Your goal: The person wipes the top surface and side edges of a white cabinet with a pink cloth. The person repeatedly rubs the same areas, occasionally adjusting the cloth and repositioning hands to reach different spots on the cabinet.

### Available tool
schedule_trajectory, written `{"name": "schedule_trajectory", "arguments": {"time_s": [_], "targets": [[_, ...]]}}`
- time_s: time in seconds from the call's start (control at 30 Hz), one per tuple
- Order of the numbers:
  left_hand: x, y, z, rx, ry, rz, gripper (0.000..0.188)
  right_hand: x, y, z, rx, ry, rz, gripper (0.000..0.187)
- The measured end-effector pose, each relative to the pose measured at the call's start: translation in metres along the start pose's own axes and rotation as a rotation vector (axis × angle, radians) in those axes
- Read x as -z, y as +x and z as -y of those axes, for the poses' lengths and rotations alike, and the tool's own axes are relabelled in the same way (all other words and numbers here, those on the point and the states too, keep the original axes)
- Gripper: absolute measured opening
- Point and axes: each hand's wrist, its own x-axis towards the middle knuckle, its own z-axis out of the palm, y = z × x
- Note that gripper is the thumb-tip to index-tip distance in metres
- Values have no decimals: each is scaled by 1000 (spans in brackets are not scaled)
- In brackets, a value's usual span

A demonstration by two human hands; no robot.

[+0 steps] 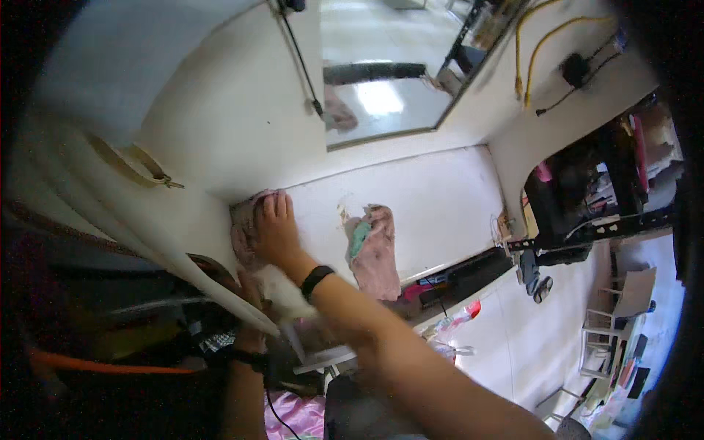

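My right hand (279, 231), with a black band on its wrist, presses a dusty pink cloth (242, 229) into the left back corner of a white shelf top (447, 194). Its fingers lie over the cloth and point away from me; the thumb is hidden. Lower down, my left hand (251, 292) is beside the curved edge of a white side panel (213, 290). That hand is dim and partly covered, so its fingers do not show clearly. A second crumpled pink cloth (380, 257) with dark stains and a green patch (361, 239) lies mid-shelf, untouched.
A mirror (389, 88) stands on the back wall, with a black cable (297, 59) hanging beside it. Yellow cords (522, 59) and a black plug (576, 70) hang at the right. A dark rack (609, 191) with stacked items and stools (605, 337) stand farther right.
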Motion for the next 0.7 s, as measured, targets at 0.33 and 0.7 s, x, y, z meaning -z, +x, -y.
{"name": "schedule_trajectory", "arguments": {"time_s": [0.33, 0.7], "targets": [[20, 37, 90, 88, 323, 118, 52, 137, -63, -329, -311, -221, 44, 68], [-2, -4, -18, -5, 136, -28, 62, 128, -36, -341, -598, -618, 2, 66]]}}
